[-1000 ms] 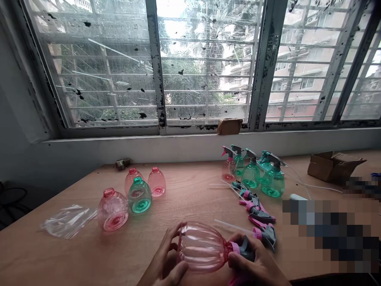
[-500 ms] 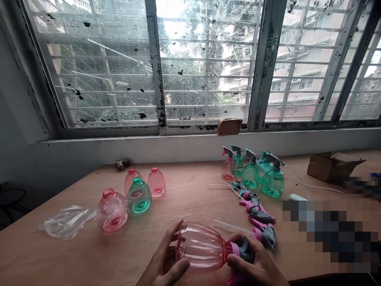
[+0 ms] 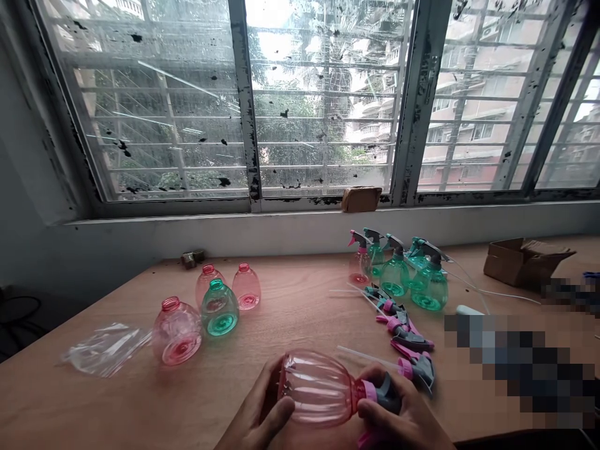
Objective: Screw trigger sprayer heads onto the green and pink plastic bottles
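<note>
A clear pink ribbed spray bottle (image 3: 319,387) lies sideways between my hands, its base to the left. My left hand (image 3: 262,403) is closed round the base, thumb in front and fingers behind. At the neck, my right hand (image 3: 398,406) grips the grey and pink trigger sprayer (image 3: 387,394), which sits on the bottle's mouth. A pink trigger shows below the right hand. Just beyond that hand lies a loose pink and grey trigger sprayer (image 3: 422,372) with a clear tube pointing left.
Open-necked pink bottles (image 3: 175,331) and a green bottle (image 3: 219,309) stand at left beside a clear plastic bag (image 3: 107,350). More loose sprayers (image 3: 405,331) lie right of centre. Behind them stand green spray bottles (image 3: 429,287) and a pink one (image 3: 359,265). A cardboard box (image 3: 515,262) is far right.
My left hand's fingers have closed in on the bottle's base, the thumb shifting slightly left. The bottle and my right hand look almost unmoved.
</note>
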The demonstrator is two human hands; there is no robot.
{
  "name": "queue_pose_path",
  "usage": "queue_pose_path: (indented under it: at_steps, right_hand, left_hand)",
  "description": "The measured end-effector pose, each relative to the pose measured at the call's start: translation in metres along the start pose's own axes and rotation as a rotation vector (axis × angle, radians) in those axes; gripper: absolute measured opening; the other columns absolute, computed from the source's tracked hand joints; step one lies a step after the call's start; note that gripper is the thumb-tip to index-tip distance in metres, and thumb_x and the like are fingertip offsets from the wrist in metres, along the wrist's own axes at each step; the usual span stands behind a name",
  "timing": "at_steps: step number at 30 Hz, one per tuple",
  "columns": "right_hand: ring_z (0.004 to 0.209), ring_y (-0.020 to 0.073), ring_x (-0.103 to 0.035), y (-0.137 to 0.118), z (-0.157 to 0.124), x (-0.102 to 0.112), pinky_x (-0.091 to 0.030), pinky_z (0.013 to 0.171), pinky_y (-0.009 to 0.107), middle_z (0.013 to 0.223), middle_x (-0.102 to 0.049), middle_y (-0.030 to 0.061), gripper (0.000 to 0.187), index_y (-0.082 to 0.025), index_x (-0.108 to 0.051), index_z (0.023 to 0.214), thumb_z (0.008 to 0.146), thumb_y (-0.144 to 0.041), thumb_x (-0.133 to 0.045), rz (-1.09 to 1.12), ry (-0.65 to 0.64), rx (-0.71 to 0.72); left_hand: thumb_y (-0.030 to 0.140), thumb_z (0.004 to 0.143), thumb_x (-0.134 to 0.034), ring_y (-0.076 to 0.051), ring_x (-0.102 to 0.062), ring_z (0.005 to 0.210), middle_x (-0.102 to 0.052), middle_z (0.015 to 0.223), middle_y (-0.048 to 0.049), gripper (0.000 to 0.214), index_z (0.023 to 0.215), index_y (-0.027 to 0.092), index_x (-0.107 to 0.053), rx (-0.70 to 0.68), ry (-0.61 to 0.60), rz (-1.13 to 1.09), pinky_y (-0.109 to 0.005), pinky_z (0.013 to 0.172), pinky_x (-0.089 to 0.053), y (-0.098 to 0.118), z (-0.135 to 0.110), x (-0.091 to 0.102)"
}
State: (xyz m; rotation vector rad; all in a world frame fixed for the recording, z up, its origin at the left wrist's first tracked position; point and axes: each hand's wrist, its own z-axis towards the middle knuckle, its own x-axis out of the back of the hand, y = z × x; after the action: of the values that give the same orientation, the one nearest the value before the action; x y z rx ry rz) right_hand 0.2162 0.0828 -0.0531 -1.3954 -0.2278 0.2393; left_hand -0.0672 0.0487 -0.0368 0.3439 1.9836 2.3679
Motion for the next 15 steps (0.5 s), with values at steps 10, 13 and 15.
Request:
queue_pose_path:
  at_steps: [10, 13, 15]
  right_hand:
    - [0.057, 0.0211, -0.065, -0.005, -0.001, -0.002, -0.051, 0.055, 0.027, 0.064, -0.069, 0.0004, 0.048, -0.019, -0.07, 0.09, 0.073, -0.06, -0.088, 0.041, -0.004, -0.014]
    - [0.055, 0.0198, -0.063, -0.002, -0.002, -0.003, -0.053, 0.053, 0.027, 0.064, -0.066, -0.0016, 0.05, -0.019, -0.069, 0.092, 0.071, -0.06, -0.089, 0.087, -0.01, -0.049]
    - [0.055, 0.0201, -0.063, -0.002, -0.002, -0.003, -0.053, 0.051, 0.026, 0.063, -0.065, -0.0021, 0.051, -0.019, -0.068, 0.093, 0.071, -0.06, -0.089, 0.097, -0.019, -0.069]
  left_hand:
    - [0.064, 0.091, -0.062, -0.039, -0.021, 0.156, -0.026, 0.17, -0.0069, 0.083, 0.159, 0.036, -0.025, -0.197, -0.058, -0.008, -0.055, 0.126, -0.017, -0.002, -0.007, -0.008]
    - [0.07, 0.087, -0.062, -0.041, -0.039, 0.146, -0.045, 0.158, -0.0105, 0.082, 0.156, 0.032, -0.037, -0.098, -0.039, 0.035, -0.053, 0.122, -0.03, 0.0, -0.003, -0.001]
    - [0.067, 0.086, -0.066, -0.039, -0.044, 0.141, -0.049, 0.152, -0.0092, 0.075, 0.15, 0.032, -0.046, -0.071, -0.043, 0.044, -0.051, 0.121, -0.032, 0.0, -0.002, 0.0]
